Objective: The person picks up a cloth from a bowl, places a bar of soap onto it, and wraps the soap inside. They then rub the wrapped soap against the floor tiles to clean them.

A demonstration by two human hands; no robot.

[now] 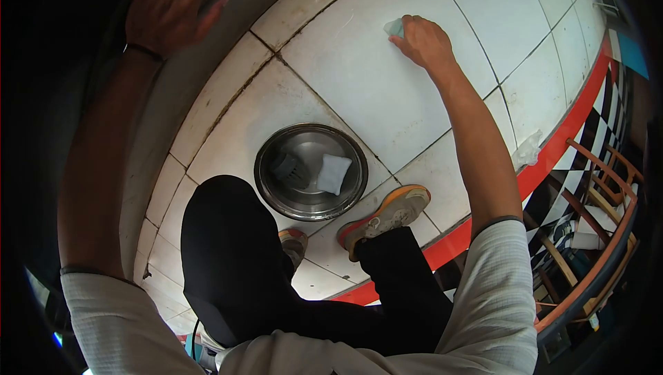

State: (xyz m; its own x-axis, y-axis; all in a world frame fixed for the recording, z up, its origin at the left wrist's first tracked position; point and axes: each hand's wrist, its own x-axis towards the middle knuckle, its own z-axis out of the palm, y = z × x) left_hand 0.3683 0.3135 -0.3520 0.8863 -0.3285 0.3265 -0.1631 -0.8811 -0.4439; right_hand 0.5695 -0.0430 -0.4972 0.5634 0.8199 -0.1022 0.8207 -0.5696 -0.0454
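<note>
My right hand (423, 41) is closed on a pale green sponge (394, 27), pressed to the white tiled floor (359, 64). Only one end of the sponge shows beyond my fingers. At the upper left, my left hand (168, 5) is open, fingers spread, against a dark grey wall or ledge (197, 43). Between my hands and my knees stands a round metal basin (311, 216). Inside it lie a white padded sponge (333, 173) and a dark ridged object (289, 169), perhaps a brush.
My shoes (390, 216) rest on the tiles close to the basin. A red border strip (528, 175) edges the floor on the right, with a crumpled clear plastic piece (529, 149) beside it. Beyond are black-and-white checks and a wooden chair (615, 216).
</note>
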